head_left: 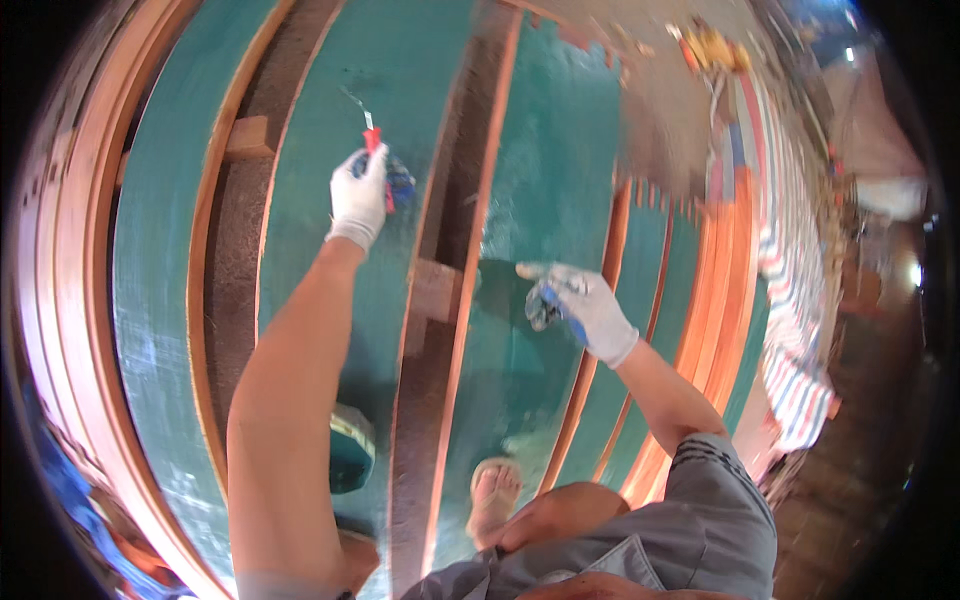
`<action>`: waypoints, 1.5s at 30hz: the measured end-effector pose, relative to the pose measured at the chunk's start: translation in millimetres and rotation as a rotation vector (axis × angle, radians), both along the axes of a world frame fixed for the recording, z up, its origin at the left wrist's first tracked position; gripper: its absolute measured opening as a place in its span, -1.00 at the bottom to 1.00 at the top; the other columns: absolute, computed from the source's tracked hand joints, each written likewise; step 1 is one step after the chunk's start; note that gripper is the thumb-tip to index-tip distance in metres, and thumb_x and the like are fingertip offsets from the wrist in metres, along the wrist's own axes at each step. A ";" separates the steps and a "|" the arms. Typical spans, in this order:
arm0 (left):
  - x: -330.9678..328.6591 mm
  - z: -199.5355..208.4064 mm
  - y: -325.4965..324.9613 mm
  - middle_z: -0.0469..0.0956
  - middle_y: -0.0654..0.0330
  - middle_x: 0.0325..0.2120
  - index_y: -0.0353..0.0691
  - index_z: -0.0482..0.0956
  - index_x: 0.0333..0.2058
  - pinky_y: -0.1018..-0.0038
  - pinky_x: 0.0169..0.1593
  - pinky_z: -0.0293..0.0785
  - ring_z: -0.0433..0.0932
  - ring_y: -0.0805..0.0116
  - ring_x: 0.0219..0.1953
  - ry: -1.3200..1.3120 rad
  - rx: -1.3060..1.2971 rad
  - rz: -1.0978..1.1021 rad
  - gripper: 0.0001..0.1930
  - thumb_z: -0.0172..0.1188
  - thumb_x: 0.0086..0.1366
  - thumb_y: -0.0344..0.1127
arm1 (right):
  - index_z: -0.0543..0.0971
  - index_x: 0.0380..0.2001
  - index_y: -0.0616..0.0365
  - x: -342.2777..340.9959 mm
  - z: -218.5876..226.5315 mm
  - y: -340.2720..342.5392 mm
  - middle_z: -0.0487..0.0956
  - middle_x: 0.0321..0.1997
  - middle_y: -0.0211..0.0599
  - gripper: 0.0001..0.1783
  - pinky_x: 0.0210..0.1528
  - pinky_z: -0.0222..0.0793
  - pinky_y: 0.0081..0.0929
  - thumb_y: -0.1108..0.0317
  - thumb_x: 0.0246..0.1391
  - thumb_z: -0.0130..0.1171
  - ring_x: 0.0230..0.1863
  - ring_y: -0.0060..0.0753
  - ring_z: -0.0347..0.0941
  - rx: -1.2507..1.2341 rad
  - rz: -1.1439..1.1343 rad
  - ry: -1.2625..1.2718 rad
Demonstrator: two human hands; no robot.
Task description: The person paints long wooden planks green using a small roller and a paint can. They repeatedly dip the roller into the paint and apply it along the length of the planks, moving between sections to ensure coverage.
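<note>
My left hand (360, 195), in a white knit glove with a blue palm, is closed round a red-handled tool (373, 140) with a slim metal end pointing away from me. It is above a wide green-coated board (400, 90). Lower and to the right, my right hand (585, 305) wears a similar glove with dark stains. One finger points left with a pale tip, while the others curl in; whatever they hold is hidden. Under this hand lies a second green board (545, 150), shiny in places. A pale-rimmed container of green liquid (350, 450) stands partly behind my left forearm.
More long green boards (165, 250) lie side by side, with dark gaps and wooden crosspieces (435, 290) between them. Bare reddish planks (720, 270) and a striped sheet (795, 330) are at the right. My sandalled foot (495, 490) rests on a board.
</note>
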State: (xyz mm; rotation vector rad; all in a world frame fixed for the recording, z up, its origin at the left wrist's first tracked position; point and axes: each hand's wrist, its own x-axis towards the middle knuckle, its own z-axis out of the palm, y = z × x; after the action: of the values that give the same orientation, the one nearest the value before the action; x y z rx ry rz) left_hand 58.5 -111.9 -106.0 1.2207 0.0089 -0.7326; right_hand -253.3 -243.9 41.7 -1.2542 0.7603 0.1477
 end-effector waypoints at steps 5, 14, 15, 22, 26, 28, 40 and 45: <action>3.9 21.2 8.3 0.72 -0.02 -0.22 -0.34 0.61 -0.09 0.17 -0.05 0.74 0.76 0.10 -0.20 0.047 0.007 -0.133 -0.60 0.23 0.57 -0.02 | 0.60 0.21 0.36 -57.5 -2.5 32.4 0.66 -0.33 -0.33 -0.56 -0.26 0.52 -0.48 0.18 0.57 0.09 -0.35 -0.54 0.55 0.109 -0.173 -0.161; -173.4 81.1 -19.1 0.68 0.02 0.03 -0.29 0.61 0.09 0.12 0.18 0.64 0.67 0.10 0.06 0.140 -0.195 -0.562 -0.61 0.14 0.61 -0.05 | 0.47 0.35 0.18 -39.4 -28.4 83.4 0.64 0.24 0.08 -0.49 0.31 0.45 -0.05 0.11 0.51 0.07 0.27 0.17 0.55 -0.646 -0.498 -0.243; -197.1 78.2 -31.1 0.68 0.03 0.05 -0.29 0.60 0.12 0.17 0.21 0.62 0.66 0.13 0.08 0.169 -0.196 -0.598 -0.62 0.11 0.63 -0.08 | 0.45 0.37 0.17 -44.4 -32.2 78.3 0.63 0.26 0.10 -0.47 0.31 0.44 -0.01 0.11 0.51 0.06 0.30 0.21 0.53 -0.747 -0.510 -0.238; -239.9 134.8 -40.1 0.58 0.10 0.22 -0.26 0.41 0.41 0.28 0.32 0.50 0.60 0.19 0.18 0.205 0.066 -0.652 -0.50 0.12 0.64 -0.15 | 0.51 -0.01 0.19 -34.4 -47.6 31.5 0.70 -0.10 0.18 -0.66 0.02 0.51 0.19 0.11 0.50 0.03 -0.05 0.35 0.64 -0.999 -0.663 0.089; -251.1 200.2 28.3 0.49 0.05 0.35 -0.39 0.31 0.46 0.31 0.46 0.34 0.50 0.23 0.35 -0.299 0.189 -0.971 -0.41 0.17 0.60 -0.24 | 0.52 -0.02 0.15 -14.1 -71.8 -67.1 0.73 -0.16 0.13 -0.57 -0.06 0.52 0.22 -0.03 0.52 -0.04 -0.10 0.32 0.67 -1.099 -0.638 0.247; -247.3 248.9 85.2 0.55 0.04 0.29 -0.44 0.38 0.41 0.32 0.48 0.31 0.49 0.28 0.36 -0.391 0.390 -1.146 -0.45 0.15 0.48 -0.50 | 0.54 -0.03 0.16 2.8 -72.7 -102.3 0.74 -0.19 0.12 -0.56 -0.05 0.54 0.20 -0.02 0.51 -0.05 -0.11 0.26 0.70 -1.075 -0.609 0.299; -223.3 290.0 326.0 0.75 0.06 0.01 -0.35 0.57 0.25 0.44 0.14 0.59 0.72 0.38 0.03 -0.285 0.890 -0.996 -0.52 0.37 0.38 -0.44 | 0.63 -0.14 0.16 -12.0 -98.7 -86.3 0.76 -0.23 0.06 -0.56 -0.08 0.57 0.15 0.01 0.48 -0.04 -0.14 0.17 0.73 -1.043 -0.530 0.401; -236.5 288.4 302.2 0.76 0.10 -0.04 -0.30 0.61 0.22 0.48 0.04 0.59 0.72 0.39 -0.07 -0.436 0.817 -1.051 -0.51 0.41 0.32 -0.39 | 0.65 -0.20 0.15 -27.3 -90.1 -71.7 0.77 -0.29 0.05 -0.56 -0.14 0.61 0.08 0.01 0.46 -0.01 -0.19 0.12 0.75 -1.142 -0.518 0.385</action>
State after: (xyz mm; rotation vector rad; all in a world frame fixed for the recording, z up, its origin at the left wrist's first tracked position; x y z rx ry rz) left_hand -178.0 190.4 182.4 2.1791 -0.8163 -1.4182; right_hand -280.6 -315.5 -48.4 -2.0577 1.5912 -0.5659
